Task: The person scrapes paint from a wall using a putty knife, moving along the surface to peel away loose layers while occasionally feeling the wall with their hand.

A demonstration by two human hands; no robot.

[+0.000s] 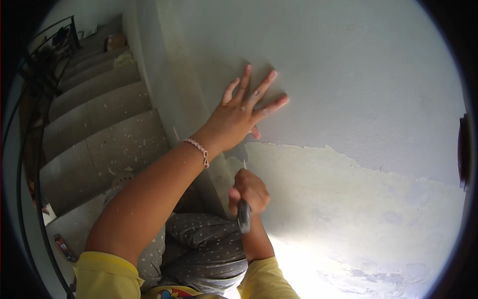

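Observation:
My left hand (233, 117) lies with spread fingers against the painted grey wall (348, 74), a braided bracelet (199, 151) around its wrist. Below it, my right hand (253, 192) is wrapped round a dark-handled scraper (243, 218). The handle sticks out toward me, and a thin pale blade tip points up at the ragged paint edge. Most of the blade is hidden by the fist. Under that jagged edge the wall shows a bare, cream-coloured patch (318, 194), brightly lit lower down.
Stairs (119, 132) with pale flakes on them climb along the left, beside a black metal railing (50, 199). A brown box (115, 42) sits higher up the steps. A small red-and-dark object (64, 247) lies at lower left. A dark fixture (464, 152) is at the right edge.

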